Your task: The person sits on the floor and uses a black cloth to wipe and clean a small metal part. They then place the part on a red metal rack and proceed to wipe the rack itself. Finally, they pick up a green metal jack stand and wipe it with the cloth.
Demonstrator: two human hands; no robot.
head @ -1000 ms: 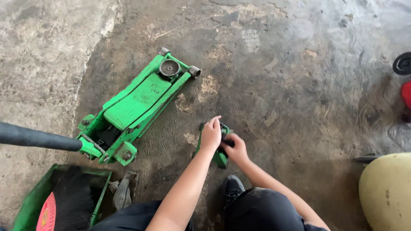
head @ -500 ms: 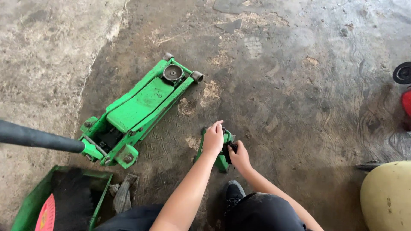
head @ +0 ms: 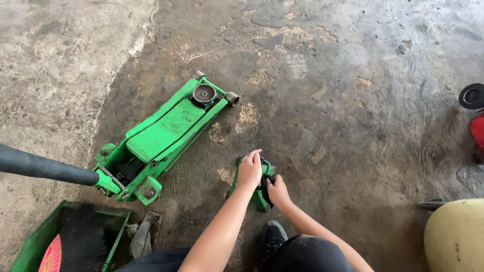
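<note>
A small green tool with black parts (head: 260,197) lies on the stained concrete floor just in front of me. My left hand (head: 249,170) rests on top of it, fingers curled over its upper end. My right hand (head: 277,191) grips its black right side. A green floor jack (head: 161,132) lies on the floor to the left of my hands, its round saddle (head: 204,93) pointing away from me. Its black handle (head: 43,166) runs off the left edge.
A green tray (head: 35,243) holding a black brush and a red object sits at the lower left, with a dirty rag (head: 142,234) beside it. A pale yellow rounded container (head: 456,236) stands at the lower right. A red object with a black wheel (head: 474,100) is at the right edge.
Both hands and the small green tool have stayed together on the floor; the view has shifted slightly, so everything sits a little lower in the frame.
</note>
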